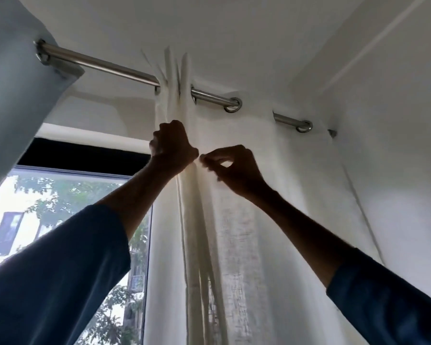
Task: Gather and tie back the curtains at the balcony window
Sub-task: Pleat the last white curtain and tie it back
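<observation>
Nearest the camera, your two forearms reach upward in rolled blue sleeves (60, 270), bare from the elbow on. Your left hand (172, 145) is clenched in a fist around a gathered bunch of the white curtain (246, 232), just below the rod. Folds fan out above the fist and hang in tight pleats below it. Your right hand (232, 168) sits just beside the left, almost touching it at the knuckles. Its thumb and forefinger are pinched together on a small fold of the same curtain at the edge of the bunch; the other fingers curl loosely behind.

The white curtain hangs from a metal rod (105, 64) by round metal eyelets (233, 105). Right of the bunch the cloth spreads flatter, and two eyelets show on the rod there. It is sheer enough that light passes through its lower part.

At upper left a pale blue curtain (13, 83) hangs from the same rod, well apart from the white one. Between the two, the window (67, 207) is uncovered, with green foliage and a building showing beyond the glass. Behind everything lie the white ceiling (234, 26) and the right-hand wall (396, 145).
</observation>
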The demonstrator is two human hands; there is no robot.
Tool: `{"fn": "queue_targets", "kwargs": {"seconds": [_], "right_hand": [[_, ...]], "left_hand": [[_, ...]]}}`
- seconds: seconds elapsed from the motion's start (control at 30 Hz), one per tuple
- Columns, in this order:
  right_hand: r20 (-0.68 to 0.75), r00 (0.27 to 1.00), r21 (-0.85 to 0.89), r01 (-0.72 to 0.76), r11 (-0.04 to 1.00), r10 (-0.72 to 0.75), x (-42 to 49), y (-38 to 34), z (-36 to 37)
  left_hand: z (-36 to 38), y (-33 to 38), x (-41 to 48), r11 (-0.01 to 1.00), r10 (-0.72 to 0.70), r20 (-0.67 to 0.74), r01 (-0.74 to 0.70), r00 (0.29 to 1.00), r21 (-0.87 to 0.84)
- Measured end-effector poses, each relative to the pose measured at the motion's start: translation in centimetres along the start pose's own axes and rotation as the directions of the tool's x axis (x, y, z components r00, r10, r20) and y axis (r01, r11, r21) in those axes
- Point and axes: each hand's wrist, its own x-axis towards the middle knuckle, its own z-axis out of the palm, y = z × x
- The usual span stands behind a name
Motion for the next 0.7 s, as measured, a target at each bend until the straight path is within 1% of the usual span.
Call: {"fn": "queue_targets", "kwargs": {"seconds": [0.03,0.07,0.1,0.13,0.17,0.23,0.27,0.3,0.33,0.37,0.47,0.5,0.6,0.7], "right_hand": [[-0.123,0.992,-0.071,-0.022,0.997,0.013,0.1,1.2,-1.1],[-0.25,0.968,-0.174,-0.063,0.983,0.018,0.2,2.6,-2.1],[-0.349,0.935,-0.267,-0.155,0.951,0.054,0.5,4.1,-3.2],[-0.402,0.904,-0.32,-0.286,0.903,0.144,0.8,5.6,-4.3],[-0.403,0.87,-0.32,-0.425,0.846,0.284,1.1,6.9,-5.3],[-0.321,0.748,-0.206,-0.654,0.728,0.581,0.9,8.3,-6.7],[-0.253,0.685,-0.134,-0.724,0.677,0.683,0.6,8.9,-6.9],[-0.188,0.654,-0.081,-0.753,0.652,0.732,0.2,9.5,-6.8],[-0.163,0.661,-0.072,-0.748,0.659,0.733,-0.2,10.0,-6.5],[-0.177,0.688,-0.093,-0.723,0.684,0.703,-0.4,10.5,-6.1],[-0.345,0.775,-0.144,-0.601,0.786,0.529,0.5,11.2,-5.0],[-0.371,0.797,-0.16,-0.561,0.812,0.478,1.1,11.2,-4.8],[-0.322,0.881,-0.234,-0.429,0.873,0.347,2.9,9.9,-3.0],[-0.248,0.956,-0.245,-0.216,0.945,0.155,3.2,5.9,0.6]], "left_hand": [[0.3,-0.1,-0.8,1.0,0.013,0.0,-0.013,1.0,0.007],[0.6,-0.3,-1.6,1.0,0.026,-0.005,-0.026,1.0,0.009],[0.9,-0.6,-2.5,0.999,0.036,-0.013,-0.036,0.999,0.01],[1.4,-1.0,-3.4,0.999,0.044,-0.02,-0.044,0.999,0.0],[2.0,-1.4,-4.4,0.999,0.051,-0.025,-0.051,0.998,-0.019],[3.2,-2.2,-6.5,0.995,0.072,-0.029,-0.074,0.997,-0.071],[3.7,-2.6,-7.5,0.992,0.085,-0.028,-0.087,0.996,-0.09],[4.3,-2.9,-8.6,0.991,0.092,-0.025,-0.094,0.995,-0.094],[4.8,-3.1,-9.4,0.991,0.098,-0.025,-0.1,0.995,-0.089],[5.2,-3.3,-9.9,0.991,0.106,-0.031,-0.108,0.994,-0.079],[5.7,-4.0,-9.8,0.987,0.14,-0.101,-0.147,0.985,-0.061],[5.7,-4.3,-9.4,0.986,0.151,-0.128,-0.158,0.98,-0.053],[5.3,-4.5,-7.9,0.98,0.184,-0.216,-0.197,0.959,-0.038],[4.7,-4.7,-6.4,0.967,0.23,-0.303,-0.253,0.925,-0.038]]}}
